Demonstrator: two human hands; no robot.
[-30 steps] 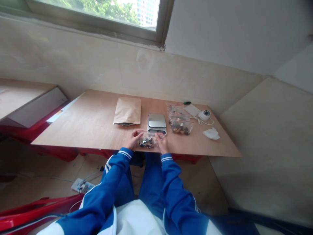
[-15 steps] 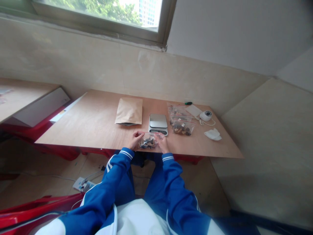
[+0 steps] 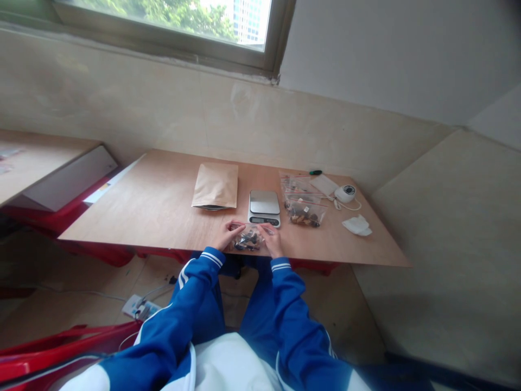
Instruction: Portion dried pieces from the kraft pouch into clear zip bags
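Observation:
A clear zip bag (image 3: pixel 249 240) with dark and light small pieces inside lies at the table's front edge. My left hand (image 3: pixel 228 234) grips its upper left side, thumb and fingers pinched together. At the upper right of the bag, my right hand (image 3: pixel 270 239) pinches the red-lined top edge. Just beyond the bag stands a kitchen scale (image 3: pixel 264 203) with a steel plate and a small display; nothing rests on the plate. What the small pieces are, I cannot make out.
A brown paper pouch (image 3: pixel 215 187) lies left of the scale. To the right are several filled zip bags (image 3: pixel 303 210), a green-black marker (image 3: pixel 315 172), a white camera (image 3: pixel 344 193) with its cable, and a crumpled white tissue (image 3: pixel 357 225). A wall bounds the table (image 3: pixel 154 206) behind.
Both hands stay on the zip bag; the fingers have shifted slightly along its top edge. The view has moved a little, and the other things lie as before.

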